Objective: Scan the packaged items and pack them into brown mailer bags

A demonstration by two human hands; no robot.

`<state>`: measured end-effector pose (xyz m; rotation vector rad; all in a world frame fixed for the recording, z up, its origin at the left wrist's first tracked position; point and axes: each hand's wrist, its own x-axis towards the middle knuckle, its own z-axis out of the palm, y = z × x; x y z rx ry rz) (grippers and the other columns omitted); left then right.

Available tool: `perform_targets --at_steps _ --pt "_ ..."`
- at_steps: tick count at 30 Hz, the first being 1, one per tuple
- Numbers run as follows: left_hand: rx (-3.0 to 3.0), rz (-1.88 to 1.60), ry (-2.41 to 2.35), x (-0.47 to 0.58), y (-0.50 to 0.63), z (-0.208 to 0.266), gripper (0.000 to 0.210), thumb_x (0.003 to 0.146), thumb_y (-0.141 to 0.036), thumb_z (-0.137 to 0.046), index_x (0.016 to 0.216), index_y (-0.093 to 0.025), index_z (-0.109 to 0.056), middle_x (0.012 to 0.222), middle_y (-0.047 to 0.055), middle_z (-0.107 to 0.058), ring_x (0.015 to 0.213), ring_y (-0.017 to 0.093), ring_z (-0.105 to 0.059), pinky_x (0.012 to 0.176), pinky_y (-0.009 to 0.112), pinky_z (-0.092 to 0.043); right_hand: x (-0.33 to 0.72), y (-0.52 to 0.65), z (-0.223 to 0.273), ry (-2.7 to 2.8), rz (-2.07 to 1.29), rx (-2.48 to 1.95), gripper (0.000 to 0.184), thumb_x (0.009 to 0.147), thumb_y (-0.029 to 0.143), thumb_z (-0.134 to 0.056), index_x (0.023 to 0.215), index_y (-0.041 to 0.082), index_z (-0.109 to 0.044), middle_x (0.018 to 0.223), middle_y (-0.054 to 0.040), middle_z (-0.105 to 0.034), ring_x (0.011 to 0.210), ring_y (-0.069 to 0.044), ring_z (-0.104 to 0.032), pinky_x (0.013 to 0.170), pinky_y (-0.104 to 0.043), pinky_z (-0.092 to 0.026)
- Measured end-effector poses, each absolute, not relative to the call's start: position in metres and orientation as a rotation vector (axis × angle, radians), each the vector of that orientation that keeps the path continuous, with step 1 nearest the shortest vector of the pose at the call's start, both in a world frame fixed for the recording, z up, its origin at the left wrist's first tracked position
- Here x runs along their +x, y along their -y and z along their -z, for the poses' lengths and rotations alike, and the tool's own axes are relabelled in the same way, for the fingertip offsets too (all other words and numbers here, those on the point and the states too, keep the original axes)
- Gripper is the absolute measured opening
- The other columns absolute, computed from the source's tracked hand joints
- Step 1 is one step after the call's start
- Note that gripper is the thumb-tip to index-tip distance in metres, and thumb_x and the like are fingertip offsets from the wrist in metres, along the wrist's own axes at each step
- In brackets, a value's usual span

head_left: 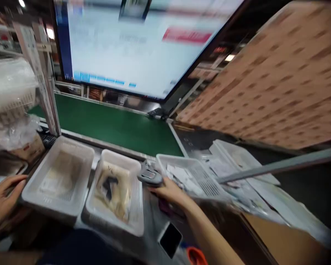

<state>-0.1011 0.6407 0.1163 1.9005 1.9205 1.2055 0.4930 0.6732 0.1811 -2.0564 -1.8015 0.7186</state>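
Note:
My right hand (pixel 167 188) grips a grey handheld barcode scanner (pixel 150 176), its head pointing left over the edge of the middle white basket (pixel 139 217). Inside that basket lie a clear plastic bag of beige contents (pixel 117 206) and a small dark piece (pixel 109 187) on top. My left hand (pixel 2 197) is beside the left white basket (pixel 30 189), fingers apart and apparently holding nothing; whether its fingertips touch the rim I cannot tell. That left basket has a flat, brownish packet with a pale label (pixel 57 173) at its bottom.
A large monitor (pixel 113 55) hangs above a green conveyor belt (pixel 113 123). On the right are a white basket with papers (pixel 187 176), a slanted metal bar (pixel 278 163) and a brown patterned panel (pixel 278 81). A phone-like device (pixel 170 240) and an orange ring-shaped object (pixel 195 254) lie nearby.

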Motion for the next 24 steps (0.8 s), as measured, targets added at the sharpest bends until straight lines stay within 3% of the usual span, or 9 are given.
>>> perform_targets --at_steps 2,5,9,14,17,21,24 --pt "1.811 -1.153 -1.796 -0.093 -0.629 -0.088 0.020 0.098 -0.059 -0.068 0.108 -0.051 -0.083 0.114 -0.012 -0.086 0.107 0.029 -0.084 0.106 0.053 -0.070 0.459 -0.677 -0.132 1.875 -0.928 -2.093 0.016 0.079 0.015 -0.073 0.094 0.016 -0.078 0.104 -0.0152 -0.083 0.101 -0.035 -0.079 0.089 -0.041 -0.059" --pt "1.772 -0.911 -1.641 -0.082 -0.608 -0.052 0.031 0.100 -0.058 -0.070 0.110 -0.034 -0.086 0.114 0.003 -0.088 0.104 0.030 -0.084 0.101 0.045 -0.071 0.414 -0.688 -0.067 1.961 -1.122 -2.136 0.024 0.080 0.018 -0.080 0.104 0.016 -0.077 0.113 -0.0145 -0.082 0.112 -0.037 -0.076 0.098 -0.042 -0.057" --pt "1.794 -0.735 -1.652 -0.078 -0.595 -0.035 0.036 0.103 -0.057 -0.066 0.114 -0.028 -0.086 0.119 0.007 -0.088 0.109 0.031 -0.084 0.098 0.041 -0.070 0.381 -0.693 -0.028 2.072 -1.217 -2.123 0.038 0.080 0.017 -0.083 0.118 0.016 -0.078 0.121 -0.0147 -0.081 0.119 -0.037 -0.075 0.101 -0.040 -0.056" --pt "1.868 -0.803 -1.685 -0.081 -0.601 -0.044 0.034 0.104 -0.055 -0.065 0.116 -0.031 -0.085 0.120 0.007 -0.087 0.108 0.031 -0.084 0.098 0.042 -0.070 0.376 -0.698 -0.022 2.108 -1.241 -2.112 0.059 0.080 0.015 -0.083 0.138 0.011 -0.073 0.125 -0.0192 -0.081 0.121 -0.041 -0.075 0.103 -0.045 -0.057" --pt "1.885 -0.821 -1.686 -0.076 -0.606 -0.046 0.033 0.104 -0.055 -0.065 0.115 -0.032 -0.085 0.117 0.006 -0.087 0.107 0.031 -0.084 0.103 0.043 -0.068 0.383 -0.696 -0.024 2.053 -1.292 -2.063 0.049 0.080 0.016 -0.083 0.129 0.014 -0.076 0.126 -0.0156 -0.082 0.121 -0.038 -0.075 0.106 -0.044 -0.056" --pt "1.865 -0.797 -1.663 -0.058 -0.609 -0.036 0.037 0.103 -0.058 -0.063 0.113 -0.030 -0.086 0.116 0.007 -0.088 0.108 0.032 -0.084 0.103 0.042 -0.069 0.407 -0.686 -0.039 1.898 -1.330 -2.026 0.032 0.076 0.020 -0.083 0.107 0.016 -0.079 0.110 -0.0094 -0.083 0.109 -0.033 -0.077 0.100 -0.042 -0.059" --pt "1.885 -0.796 -1.593 -0.046 -0.605 -0.025 0.040 0.102 -0.064 -0.062 0.111 -0.034 -0.088 0.116 0.004 -0.089 0.105 0.031 -0.087 0.097 0.041 -0.072 0.445 -0.679 -0.079 1.794 -1.194 -2.016 0.034 0.070 0.026 -0.084 0.103 0.017 -0.078 0.108 -0.0090 -0.083 0.105 -0.032 -0.078 0.098 -0.042 -0.061"
